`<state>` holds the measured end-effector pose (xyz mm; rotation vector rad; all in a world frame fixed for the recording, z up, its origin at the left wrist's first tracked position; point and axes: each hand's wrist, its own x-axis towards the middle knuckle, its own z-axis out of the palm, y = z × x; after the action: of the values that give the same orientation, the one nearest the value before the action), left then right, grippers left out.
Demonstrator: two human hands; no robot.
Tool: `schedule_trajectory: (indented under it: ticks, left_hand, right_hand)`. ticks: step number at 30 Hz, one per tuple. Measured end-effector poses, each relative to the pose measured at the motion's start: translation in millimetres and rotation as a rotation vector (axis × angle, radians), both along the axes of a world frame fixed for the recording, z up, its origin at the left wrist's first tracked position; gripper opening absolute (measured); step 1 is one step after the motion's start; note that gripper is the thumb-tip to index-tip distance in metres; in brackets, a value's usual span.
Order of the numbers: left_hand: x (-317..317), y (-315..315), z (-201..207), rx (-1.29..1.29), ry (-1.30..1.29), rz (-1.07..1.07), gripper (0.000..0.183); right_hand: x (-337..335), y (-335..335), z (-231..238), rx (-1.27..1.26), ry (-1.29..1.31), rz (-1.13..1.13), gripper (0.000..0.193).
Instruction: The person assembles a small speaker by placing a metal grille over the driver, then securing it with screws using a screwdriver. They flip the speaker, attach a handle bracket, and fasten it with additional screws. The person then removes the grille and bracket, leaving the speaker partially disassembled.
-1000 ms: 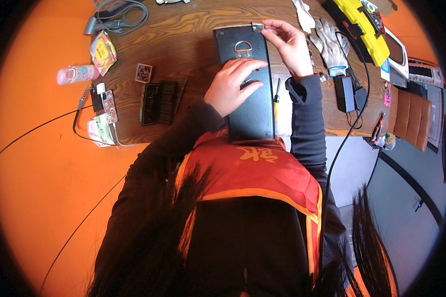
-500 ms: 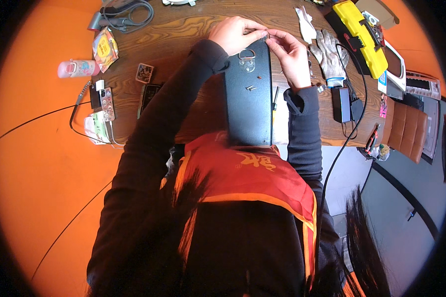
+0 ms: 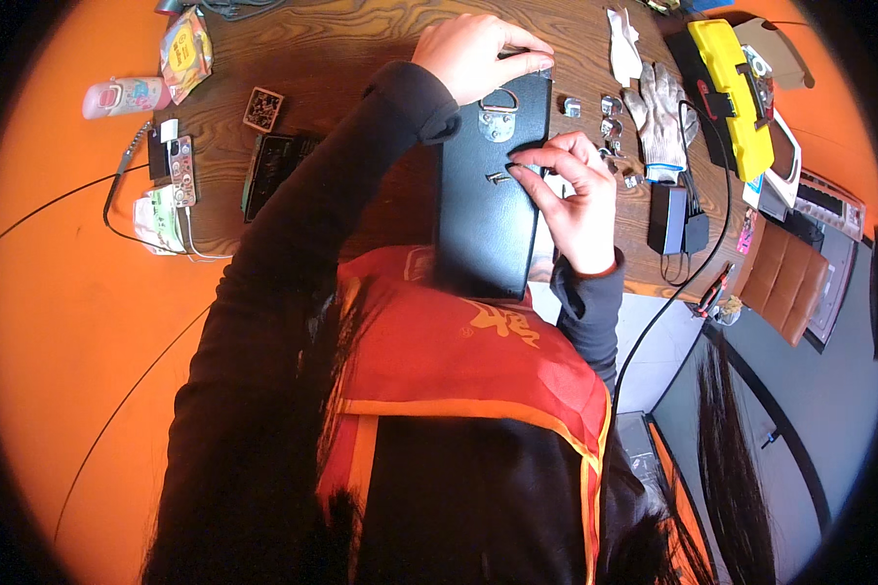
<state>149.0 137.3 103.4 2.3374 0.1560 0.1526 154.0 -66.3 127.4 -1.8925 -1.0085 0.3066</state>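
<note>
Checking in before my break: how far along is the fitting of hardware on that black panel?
One metal ring plate already sits on the black panel. The left hand grips its top edge; the right hand pinches a small metal piece at mid-panel. Loose brackets remain on the table.

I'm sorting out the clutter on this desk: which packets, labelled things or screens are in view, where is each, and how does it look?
Snack packet: table's far left corner, crinkled pouch, orange, yellow and red.
Small bottle: lying left of the packet, pink with a pale printed wrap.
Phone: left table edge, upright rectangle, patterned face, cable attached.
Tissue pack: just below the phone, soft, white and green.
Dark slab: right of the phone, flat black rectangle, possibly a screen.
</note>
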Motion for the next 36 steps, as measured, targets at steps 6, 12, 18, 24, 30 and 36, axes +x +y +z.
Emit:
schedule_trajectory:
  ticks: [6,12,18,24,30,36]
  left_hand:
    - [-1.9,-0.7,3.2,0.052,0.019,0.012,0.031]
    - [1.7,6.7,-1.1,-0.150,0.056,-0.097,0.031]
    - [2.0,20.7,-2.6,-0.438,0.039,-0.369,0.037]
    - [2.2,19.6,3.6,-0.405,0.037,-0.359,0.038]
    - [3.7,20.6,14.7,-0.251,-0.027,-0.318,0.031]
    - [4.2,20.3,13.5,-0.189,-0.050,-0.303,0.034]
  right_hand:
    - [5.1,8.2,-6.9,0.311,0.399,-0.169,0.009]
    - [22.8,11.2,-4.2,0.248,0.245,-0.210,0.011]
    - [31.0,18.0,-3.0,0.346,0.433,-0.262,0.009]
    - [43.6,32.9,-6.9,0.305,0.235,-0.247,0.012]
    - [48.3,44.4,-17.7,0.376,0.269,-0.194,0.011]
    - [52.9,49.0,-23.7,0.282,-0.239,-0.168,0.011]
